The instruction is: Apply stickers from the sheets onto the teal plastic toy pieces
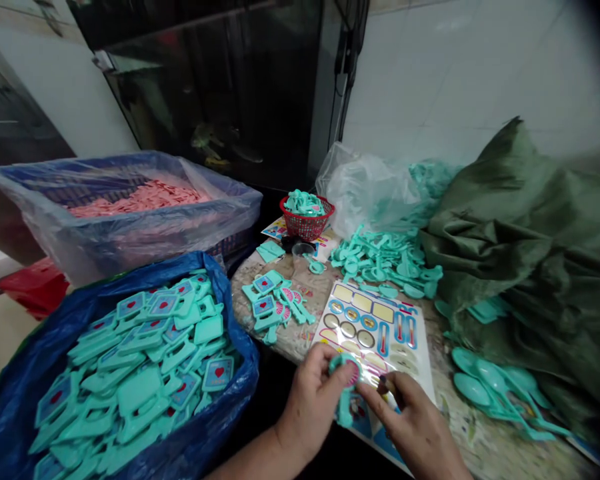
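My left hand [313, 397] pinches a small teal plastic toy piece [345, 415] with a round head and a handle. A pink fan-patterned sticker shows on its head, partly under my thumb. My right hand [415, 420] is close beside the piece, one fingertip at its edge and another finger bent apart from it; I see nothing held there. Below both hands lies a sticker sheet [349, 312] with yellow labels, round dials and thermometer pictures. Left of the sheet, several teal pieces [265, 305] carry heart or pink fan stickers.
A blue-lined container [245, 373] of teal pieces stands at left, below a plastic-covered crate [155, 217] with pink parts. Behind the sheet are a teal pile [380, 260] and a red basket [304, 227]. Green cloth [520, 247] and teal spoons [490, 377] are at right.
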{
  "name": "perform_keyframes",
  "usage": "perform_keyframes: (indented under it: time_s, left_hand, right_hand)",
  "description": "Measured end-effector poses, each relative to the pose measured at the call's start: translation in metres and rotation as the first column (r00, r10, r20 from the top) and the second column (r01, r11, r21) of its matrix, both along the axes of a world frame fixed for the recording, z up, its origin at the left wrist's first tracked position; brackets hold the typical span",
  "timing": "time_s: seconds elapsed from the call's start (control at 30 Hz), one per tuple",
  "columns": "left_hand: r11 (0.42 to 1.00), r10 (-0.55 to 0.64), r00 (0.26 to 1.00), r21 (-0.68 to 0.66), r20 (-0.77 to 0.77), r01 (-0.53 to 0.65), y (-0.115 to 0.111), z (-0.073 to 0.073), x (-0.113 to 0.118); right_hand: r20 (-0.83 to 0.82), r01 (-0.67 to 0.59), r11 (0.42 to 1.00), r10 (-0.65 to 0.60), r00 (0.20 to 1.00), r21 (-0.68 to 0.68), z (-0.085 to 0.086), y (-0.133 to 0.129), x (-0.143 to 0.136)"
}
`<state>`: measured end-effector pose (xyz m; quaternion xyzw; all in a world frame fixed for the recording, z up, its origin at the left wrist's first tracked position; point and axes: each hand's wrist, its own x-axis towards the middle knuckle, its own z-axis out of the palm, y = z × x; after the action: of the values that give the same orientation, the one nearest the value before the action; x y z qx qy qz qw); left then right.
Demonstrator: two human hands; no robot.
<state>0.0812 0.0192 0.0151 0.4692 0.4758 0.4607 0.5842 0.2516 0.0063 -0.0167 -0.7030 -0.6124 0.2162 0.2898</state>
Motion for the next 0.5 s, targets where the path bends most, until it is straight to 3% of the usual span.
perform_keyframes:
  time_s: [0.1,0.2,0.33,0.4,0.5]
  left_hand:
    - [0.985,0.155,0.966,0.104,-0.208,-0.136,0.029,0.004,-0.021]
    - [0.947,0.283,0.833,0.274,-0.475,-0.165,0.067,0.003,-0.041]
    - [0.922,0.358,0.739,0.344,-0.57,-0.181,0.109,-0.003,-0.055]
    - [0.908,0.394,0.699,0.371,-0.597,-0.195,0.118,-0.006,-0.058]
    - [0.889,0.424,0.668,0.422,-0.612,-0.178,0.113,-0.01,-0.058]
  right_hand:
    - [-0.076,-0.014,0.997,0.008,0.997,-0.07,0.003,-0.001,0.007]
    - [-0.165,-0.04,0.994,0.023,0.986,-0.1,0.006,-0.003,0.007]
    - [-0.251,0.015,1.0,-0.019,0.968,-0.02,0.005,-0.004,0.001]
    - [-0.234,0.0,0.999,-0.009,0.972,-0.035,0.003,-0.002,0.005]
    - [-0.139,-0.029,0.997,0.019,0.99,-0.07,-0.001,0.0,0.02]
